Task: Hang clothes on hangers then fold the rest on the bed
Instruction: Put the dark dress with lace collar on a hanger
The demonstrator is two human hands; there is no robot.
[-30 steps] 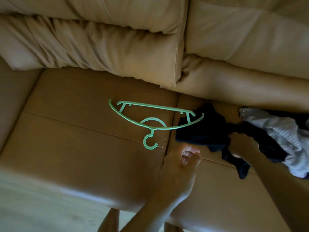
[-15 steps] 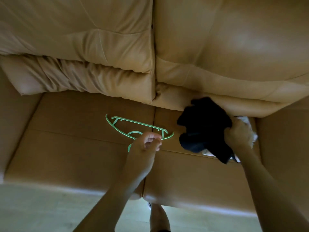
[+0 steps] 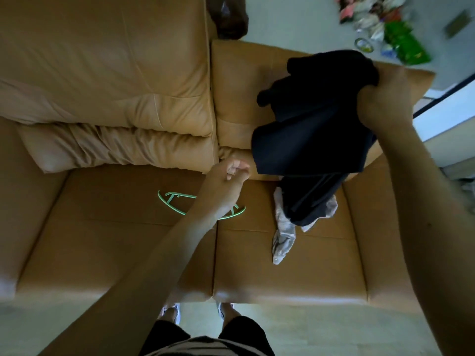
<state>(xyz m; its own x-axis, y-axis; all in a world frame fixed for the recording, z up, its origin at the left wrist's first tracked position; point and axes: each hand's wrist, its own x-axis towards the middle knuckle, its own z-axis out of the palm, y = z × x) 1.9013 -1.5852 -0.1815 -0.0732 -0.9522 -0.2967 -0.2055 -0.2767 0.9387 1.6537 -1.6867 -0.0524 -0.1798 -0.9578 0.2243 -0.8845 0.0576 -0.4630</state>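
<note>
Clothes lifted over a tan sofa

Clothes number two, with one hanger, and we read no writing anywhere. Nearest, our left hand (image 3: 230, 173) hovers loosely curled, gripping nothing, above one green hanger (image 3: 171, 204) lying flat on the sofa (image 3: 102, 240) seat. Beside it, one grey garment (image 3: 282, 235) lies crumpled on the seat. Farther, our right hand (image 3: 383, 98) clenches one dark garment (image 3: 313, 134), raised so it hangs onto the grey one.

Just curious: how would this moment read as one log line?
right hand: lifting dark garment | left hand: empty | green hanger: on sofa
</note>
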